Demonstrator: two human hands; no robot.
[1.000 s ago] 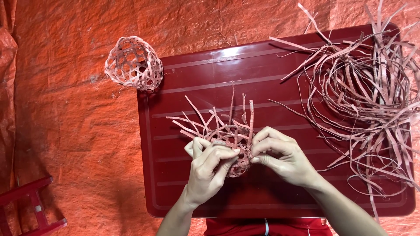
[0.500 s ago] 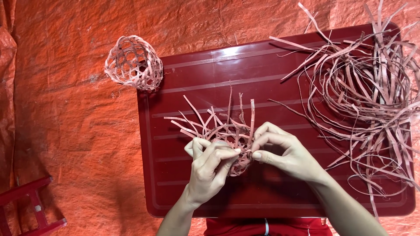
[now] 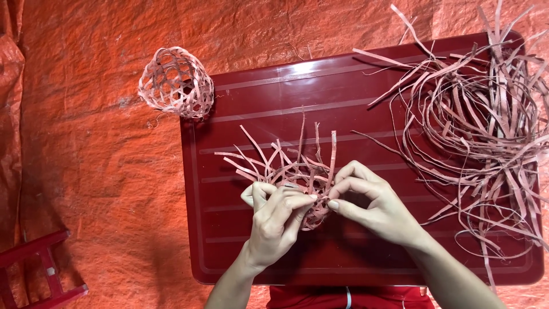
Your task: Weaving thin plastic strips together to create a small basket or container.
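Note:
A half-woven small basket [image 3: 297,171] of thin pale strips sits over the red tray-like table top [image 3: 240,114], loose strip ends fanning up and left. My left hand [image 3: 274,220] grips its lower left side, fingers curled over the weave. My right hand [image 3: 372,200] pinches a strip at the basket's right edge between thumb and forefinger. The lower part of the weave is hidden behind my fingers.
A finished woven ball-shaped basket [image 3: 174,83] lies at the table's upper left corner on the orange tarp [image 3: 86,171]. A tangled heap of loose strips [image 3: 486,126] covers the table's right side. Part of a red frame [image 3: 40,274] shows at lower left.
Both hands shifted only slightly on the weave; my right hand's fingers have closed tighter on the strip at the right edge. Nothing else moved.

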